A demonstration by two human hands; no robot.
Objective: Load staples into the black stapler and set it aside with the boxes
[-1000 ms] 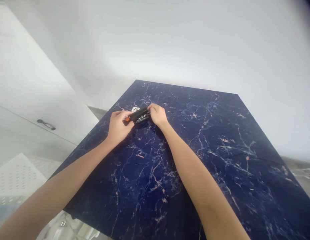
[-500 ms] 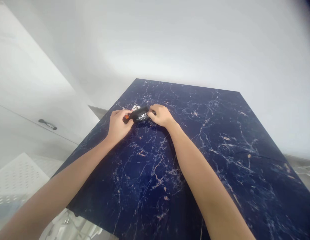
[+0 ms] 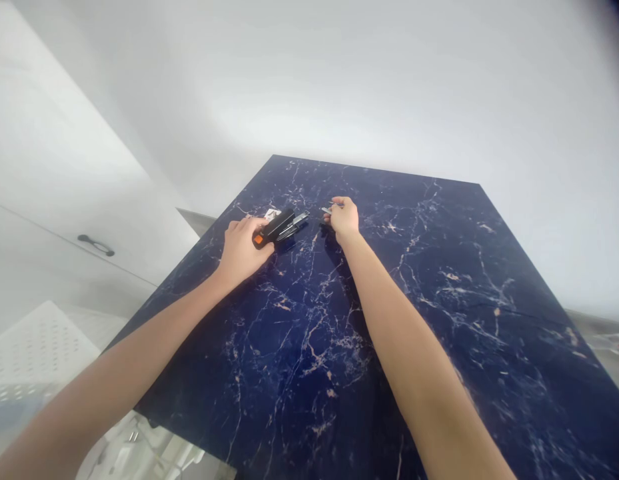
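My left hand [image 3: 244,250] is wrapped around a black stapler [image 3: 276,227] with an orange patch on its near end. The stapler lies at a slant on the dark blue marbled tabletop, its silver metal inner part showing at the far right end. To its right, my right hand [image 3: 343,217] pinches a small silver strip [image 3: 326,211], which looks like a row of staples, a little above the table. Just behind the stapler, partly covered, is a small white printed piece [image 3: 272,214], perhaps a box or card.
The marbled table [image 3: 309,373] stands close to a white wall [image 3: 389,87]. At left is a white cabinet with a dark handle [image 3: 96,245]. A white perforated basket [image 3: 44,340] is at lower left, and pale items with cables [image 3: 144,447] lie below the table's edge.
My right hand has come off the stapler and moved right, now with the silver strip in its fingers. The stapler's metal inner part has come into view. My left hand has shifted slightly right.
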